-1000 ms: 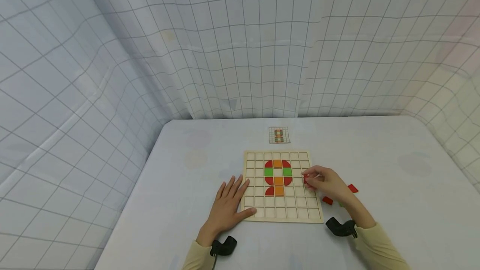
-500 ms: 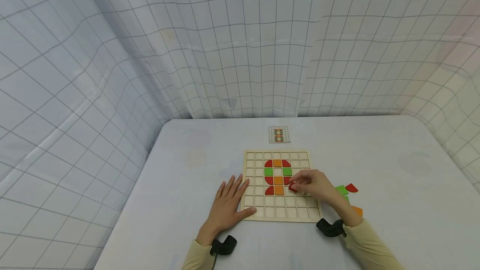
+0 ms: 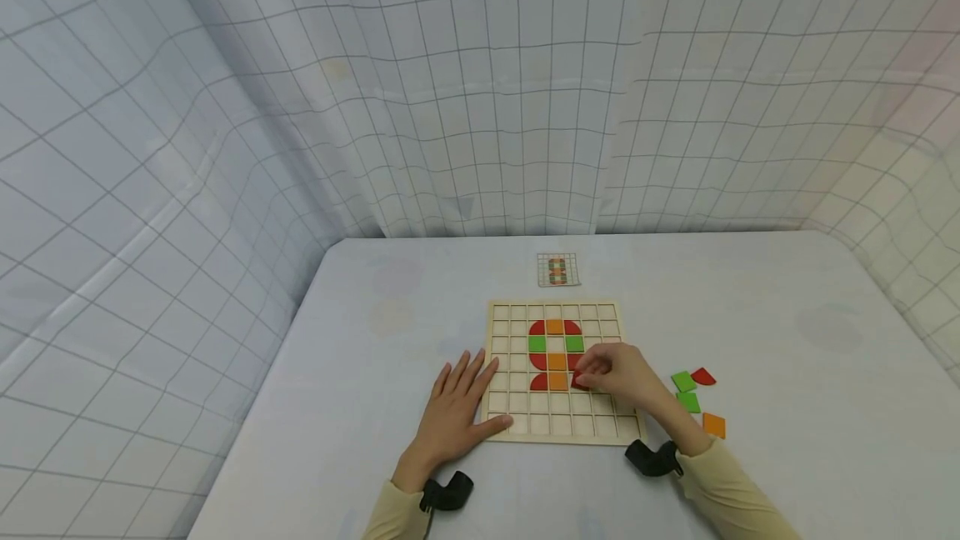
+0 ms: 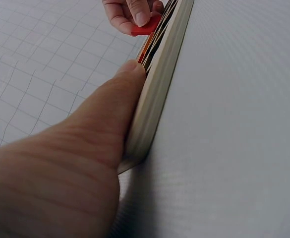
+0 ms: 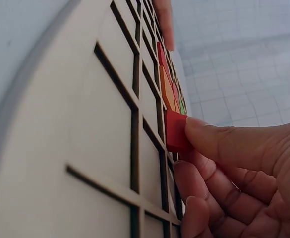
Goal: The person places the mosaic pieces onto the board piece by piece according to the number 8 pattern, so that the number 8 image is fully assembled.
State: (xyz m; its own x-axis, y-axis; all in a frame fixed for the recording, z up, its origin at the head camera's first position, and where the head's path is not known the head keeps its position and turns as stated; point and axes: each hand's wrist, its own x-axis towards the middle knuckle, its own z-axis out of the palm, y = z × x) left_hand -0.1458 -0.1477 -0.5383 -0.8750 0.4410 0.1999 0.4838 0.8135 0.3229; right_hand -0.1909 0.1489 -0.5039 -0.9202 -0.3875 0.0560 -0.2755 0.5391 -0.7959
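I see a white table (image 3: 420, 307) with rounded far corners. Just beyond its far edge, a white curtain (image 3: 495, 90) printed with dark grid lines hangs in soft ripples, with a faint yellowish spot (image 3: 335, 70) toward its left. Similar gridded cloth (image 3: 112, 257) closes the left side, and more (image 3: 900, 148) the right, pinkish near the far edge of my view. The light looks soft to me, cooler on the left, warmer right.

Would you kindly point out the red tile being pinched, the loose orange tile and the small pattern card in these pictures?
Pinched red tile (image 5: 176, 131): right wrist view, middle of its visible face.
Loose orange tile (image 3: 714, 424): head view, middle of its top face.
Small pattern card (image 3: 558, 271): head view, on its printed design.
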